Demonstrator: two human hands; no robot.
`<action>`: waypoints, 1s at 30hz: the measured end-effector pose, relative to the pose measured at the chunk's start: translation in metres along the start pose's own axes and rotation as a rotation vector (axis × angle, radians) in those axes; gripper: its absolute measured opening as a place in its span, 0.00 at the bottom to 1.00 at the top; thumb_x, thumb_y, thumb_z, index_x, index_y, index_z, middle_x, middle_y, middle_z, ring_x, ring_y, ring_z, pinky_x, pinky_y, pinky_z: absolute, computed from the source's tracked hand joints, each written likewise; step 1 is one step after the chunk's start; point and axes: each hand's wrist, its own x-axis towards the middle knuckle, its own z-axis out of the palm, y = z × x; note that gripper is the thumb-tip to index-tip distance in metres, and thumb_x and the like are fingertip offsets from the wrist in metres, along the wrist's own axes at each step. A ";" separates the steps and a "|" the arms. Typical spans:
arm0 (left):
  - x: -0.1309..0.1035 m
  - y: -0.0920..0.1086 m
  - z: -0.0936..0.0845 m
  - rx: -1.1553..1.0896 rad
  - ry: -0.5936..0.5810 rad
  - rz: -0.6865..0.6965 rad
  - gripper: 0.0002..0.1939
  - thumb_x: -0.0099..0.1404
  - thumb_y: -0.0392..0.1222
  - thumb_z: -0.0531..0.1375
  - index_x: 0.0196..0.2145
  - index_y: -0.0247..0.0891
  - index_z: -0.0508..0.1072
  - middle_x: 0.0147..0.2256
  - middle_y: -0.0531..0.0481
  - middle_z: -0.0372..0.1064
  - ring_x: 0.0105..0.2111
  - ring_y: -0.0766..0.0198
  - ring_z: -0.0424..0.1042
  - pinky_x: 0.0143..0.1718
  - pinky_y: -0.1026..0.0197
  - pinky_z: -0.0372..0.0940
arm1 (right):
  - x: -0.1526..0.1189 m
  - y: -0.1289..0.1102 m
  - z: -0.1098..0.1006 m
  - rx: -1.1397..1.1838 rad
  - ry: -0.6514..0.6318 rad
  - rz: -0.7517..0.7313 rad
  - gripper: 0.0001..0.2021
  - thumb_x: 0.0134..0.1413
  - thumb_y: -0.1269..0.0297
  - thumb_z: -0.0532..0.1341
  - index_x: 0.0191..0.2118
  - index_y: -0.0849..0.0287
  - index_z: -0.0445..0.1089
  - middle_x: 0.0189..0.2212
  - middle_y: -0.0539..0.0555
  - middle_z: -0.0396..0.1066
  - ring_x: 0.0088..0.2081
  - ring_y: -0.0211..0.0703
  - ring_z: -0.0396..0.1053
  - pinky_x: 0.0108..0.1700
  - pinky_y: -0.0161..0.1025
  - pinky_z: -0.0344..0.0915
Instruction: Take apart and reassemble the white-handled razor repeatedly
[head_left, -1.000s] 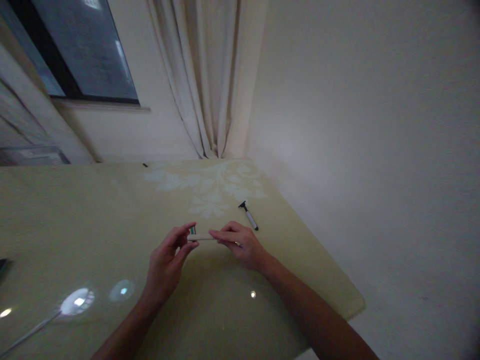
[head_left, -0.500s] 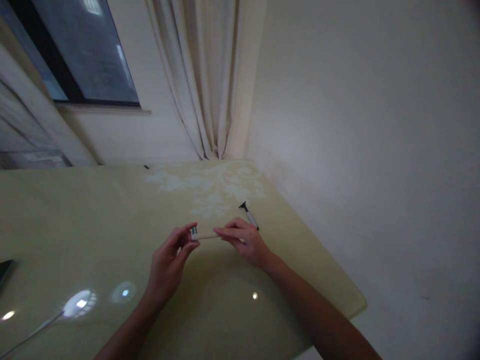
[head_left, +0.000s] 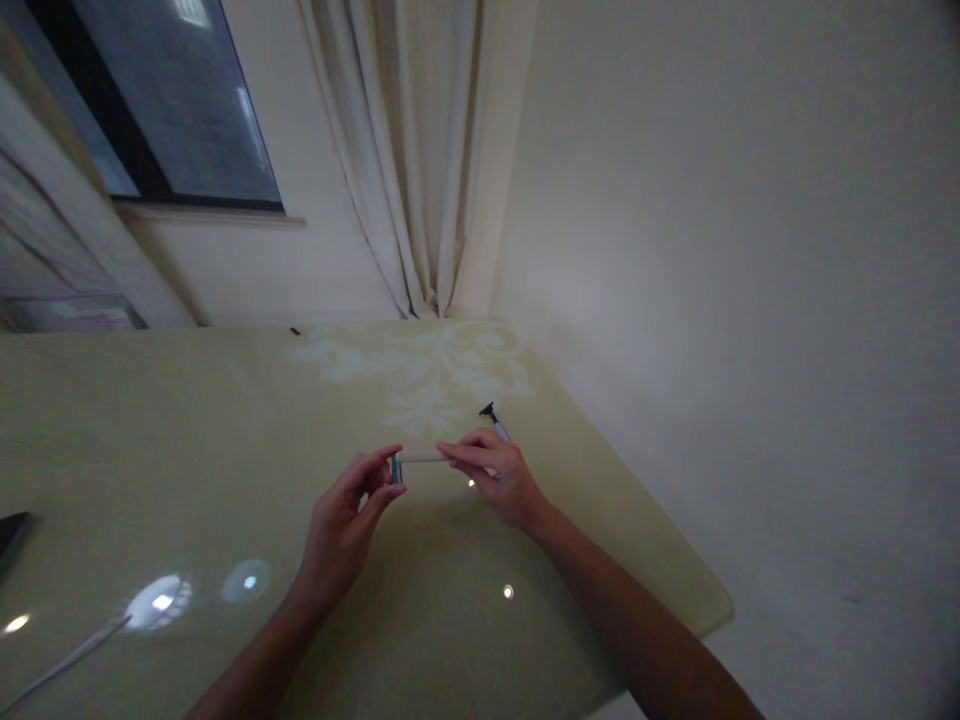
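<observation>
Between thumb and fingers, my left hand (head_left: 346, 510) pinches a small flat piece with green and white edges (head_left: 397, 469), held upright. A thin pale stick (head_left: 423, 458) runs sideways from the top of that piece to my right hand (head_left: 504, 478), whose fingertips are closed on its right end. Both hands are above the table. Just behind my right hand lies a razor (head_left: 493, 417) with a black head and grey handle, its lower part hidden by the hand.
The glossy yellow-green table (head_left: 187, 430) meets the wall on the right. A white cable (head_left: 79, 655) lies at the lower left, a dark object (head_left: 11, 532) at the left edge. A tiny black item (head_left: 295, 331) is near the back edge, before the curtain (head_left: 420, 150).
The stick has risen from the lower part of the small piece to its top and now lies level. My right hand has shifted slightly right, covering more of the razor's handle.
</observation>
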 end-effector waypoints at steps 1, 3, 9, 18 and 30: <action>0.000 -0.001 0.000 0.004 -0.004 0.000 0.20 0.66 0.48 0.66 0.54 0.43 0.78 0.34 0.54 0.69 0.34 0.64 0.71 0.39 0.63 0.66 | 0.000 0.000 0.000 0.015 -0.025 -0.012 0.16 0.70 0.64 0.63 0.59 0.45 0.77 0.38 0.54 0.73 0.39 0.41 0.71 0.42 0.38 0.68; -0.001 -0.001 0.001 0.004 -0.004 -0.002 0.20 0.67 0.48 0.66 0.55 0.44 0.78 0.34 0.54 0.69 0.35 0.65 0.71 0.39 0.63 0.66 | -0.001 0.000 0.000 0.013 -0.044 -0.011 0.16 0.71 0.64 0.62 0.60 0.45 0.77 0.38 0.54 0.73 0.39 0.41 0.71 0.42 0.37 0.68; 0.001 -0.003 0.000 0.001 -0.013 -0.001 0.20 0.67 0.47 0.66 0.55 0.45 0.78 0.34 0.55 0.68 0.35 0.66 0.71 0.40 0.64 0.66 | 0.001 -0.002 -0.003 -0.057 0.002 0.001 0.17 0.71 0.66 0.62 0.60 0.46 0.76 0.38 0.54 0.73 0.39 0.42 0.70 0.42 0.38 0.68; 0.000 0.000 0.001 0.000 -0.028 0.025 0.19 0.67 0.47 0.66 0.55 0.42 0.77 0.34 0.54 0.68 0.35 0.64 0.71 0.40 0.62 0.67 | 0.002 -0.004 -0.004 -0.080 0.001 -0.017 0.17 0.72 0.66 0.61 0.61 0.47 0.76 0.38 0.54 0.74 0.40 0.42 0.71 0.43 0.39 0.69; -0.001 0.004 0.002 0.013 0.014 0.017 0.19 0.66 0.47 0.67 0.54 0.44 0.78 0.34 0.54 0.69 0.34 0.65 0.71 0.39 0.63 0.67 | 0.003 -0.003 -0.008 -0.050 -0.025 0.011 0.17 0.72 0.67 0.61 0.61 0.47 0.76 0.39 0.54 0.74 0.41 0.42 0.71 0.45 0.39 0.69</action>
